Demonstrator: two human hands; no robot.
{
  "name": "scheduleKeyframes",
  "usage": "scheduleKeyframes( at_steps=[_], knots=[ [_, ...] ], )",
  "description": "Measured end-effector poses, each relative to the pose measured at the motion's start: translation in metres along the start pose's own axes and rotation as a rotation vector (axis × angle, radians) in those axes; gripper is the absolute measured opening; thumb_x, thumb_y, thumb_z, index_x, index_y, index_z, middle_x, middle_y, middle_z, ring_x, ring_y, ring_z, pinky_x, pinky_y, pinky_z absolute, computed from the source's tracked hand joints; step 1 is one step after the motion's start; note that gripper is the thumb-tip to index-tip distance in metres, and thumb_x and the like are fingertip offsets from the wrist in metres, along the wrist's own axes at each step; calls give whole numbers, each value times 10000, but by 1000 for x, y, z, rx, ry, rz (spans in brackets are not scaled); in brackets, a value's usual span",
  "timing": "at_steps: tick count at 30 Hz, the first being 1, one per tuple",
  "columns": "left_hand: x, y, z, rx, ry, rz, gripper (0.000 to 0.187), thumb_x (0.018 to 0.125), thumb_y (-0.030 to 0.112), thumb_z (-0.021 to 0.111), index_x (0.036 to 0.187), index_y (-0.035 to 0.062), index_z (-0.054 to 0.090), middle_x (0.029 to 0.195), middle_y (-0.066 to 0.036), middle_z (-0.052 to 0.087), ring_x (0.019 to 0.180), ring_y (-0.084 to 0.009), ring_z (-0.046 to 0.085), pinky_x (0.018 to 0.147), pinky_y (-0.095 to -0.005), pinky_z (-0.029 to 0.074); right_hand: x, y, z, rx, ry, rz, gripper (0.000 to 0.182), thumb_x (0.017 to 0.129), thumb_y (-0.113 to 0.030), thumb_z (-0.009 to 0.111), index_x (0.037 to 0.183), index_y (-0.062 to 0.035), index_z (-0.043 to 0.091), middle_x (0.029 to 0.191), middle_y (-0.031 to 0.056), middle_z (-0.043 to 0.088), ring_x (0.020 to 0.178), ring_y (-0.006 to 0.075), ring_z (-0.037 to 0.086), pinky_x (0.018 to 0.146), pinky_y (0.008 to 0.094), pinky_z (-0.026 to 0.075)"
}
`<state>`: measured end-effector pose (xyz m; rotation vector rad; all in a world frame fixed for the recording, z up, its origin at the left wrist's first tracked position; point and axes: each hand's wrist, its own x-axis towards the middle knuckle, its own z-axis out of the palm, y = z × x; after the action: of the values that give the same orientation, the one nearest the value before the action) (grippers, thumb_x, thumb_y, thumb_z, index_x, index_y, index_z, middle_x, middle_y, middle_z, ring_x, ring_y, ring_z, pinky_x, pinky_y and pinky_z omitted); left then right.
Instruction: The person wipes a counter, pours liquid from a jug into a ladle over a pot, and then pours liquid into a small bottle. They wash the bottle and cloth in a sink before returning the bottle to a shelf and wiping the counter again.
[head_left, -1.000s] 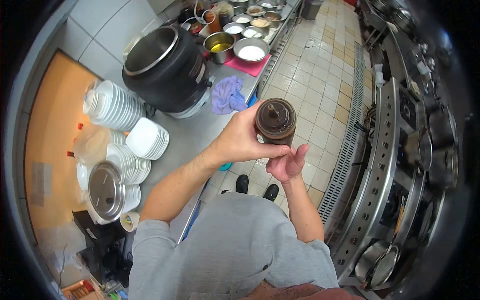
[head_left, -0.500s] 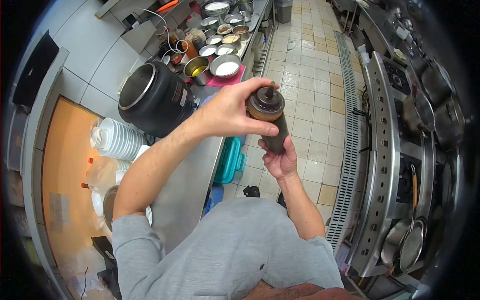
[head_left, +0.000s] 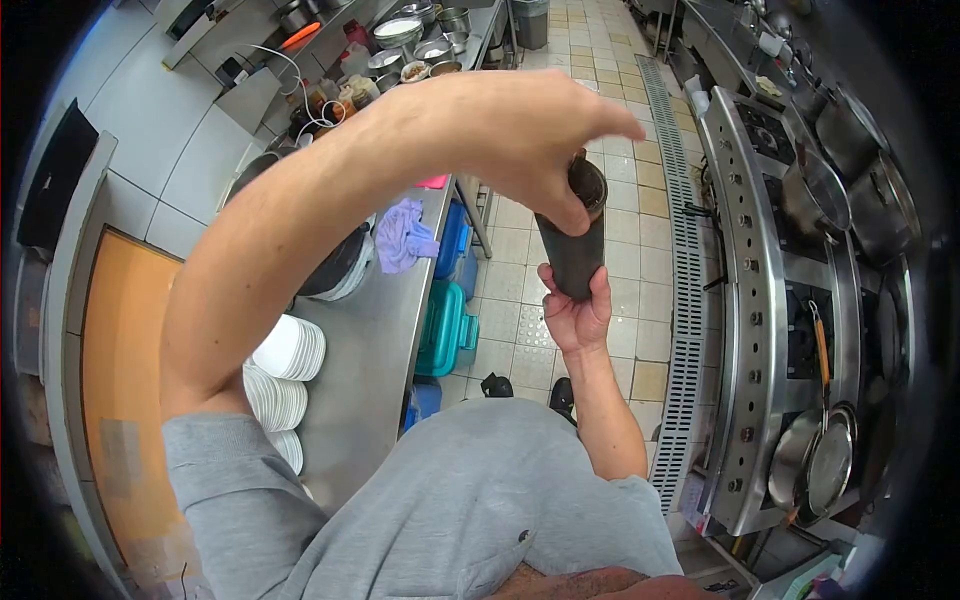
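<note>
Right hand has the dark squeeze bottle by its lower end, grip wrapped around the base, fingers pinching it from below, and the bottle stands nearly upright out over the tiled floor, just off the edge of the steel desk. Left hand sits on top of the bottle, fingers curled down over its upper rim and thumb tip pressed on the side; whether that grip clamps the cap or only covers it, I cannot tell, since the hand hides the top. The left forearm crosses the view from the grey sleeve up to the bottle. On the desk, left of the bottle, a purple cloth lies crumpled beside a black round pot, mostly hidden by the arm. Further along the desk from the bottle toward the person, stacks of white plates. Below the desk edge, beside the bottle, a teal plastic box. Right of the bottle, across the floor, the stove line with pans hanging at its near end.
</note>
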<state>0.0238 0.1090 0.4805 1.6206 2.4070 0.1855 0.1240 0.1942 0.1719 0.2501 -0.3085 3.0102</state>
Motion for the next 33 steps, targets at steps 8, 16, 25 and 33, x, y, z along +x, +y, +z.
scheduleKeyframes(
  at_steps=[8,16,25,33],
  knots=[
    [18,10,11,113,-122,129,519,656,117,789,1142,-4,652,912,-180,720,862,-302,723,779,-403,580,1,-4,-10,140,-76,6,618,936,-470,606,1388,-78,450,1295,101,542,1001,236,579,627,267,602],
    [0,29,-30,8,-315,169,417,735,294,754,978,-40,699,932,-212,718,879,-313,696,775,-402,560,-1,-17,-14,173,-110,-12,710,931,-410,632,1450,-20,345,1344,171,471,1069,273,536,666,253,600],
    [13,48,-6,135,-291,-352,303,781,285,713,812,-16,729,772,-167,722,743,-286,709,646,-362,566,-1,-13,-4,88,-52,-3,681,918,-404,655,1442,-69,377,1352,166,473,1073,261,516,646,245,589],
    [0,-17,18,177,-99,116,682,696,312,839,1243,-12,592,964,-212,715,846,-322,723,790,-382,592,7,6,0,30,33,62,531,927,-469,614,1314,-113,538,1164,71,636,987,247,607,623,234,593]
  ],
)
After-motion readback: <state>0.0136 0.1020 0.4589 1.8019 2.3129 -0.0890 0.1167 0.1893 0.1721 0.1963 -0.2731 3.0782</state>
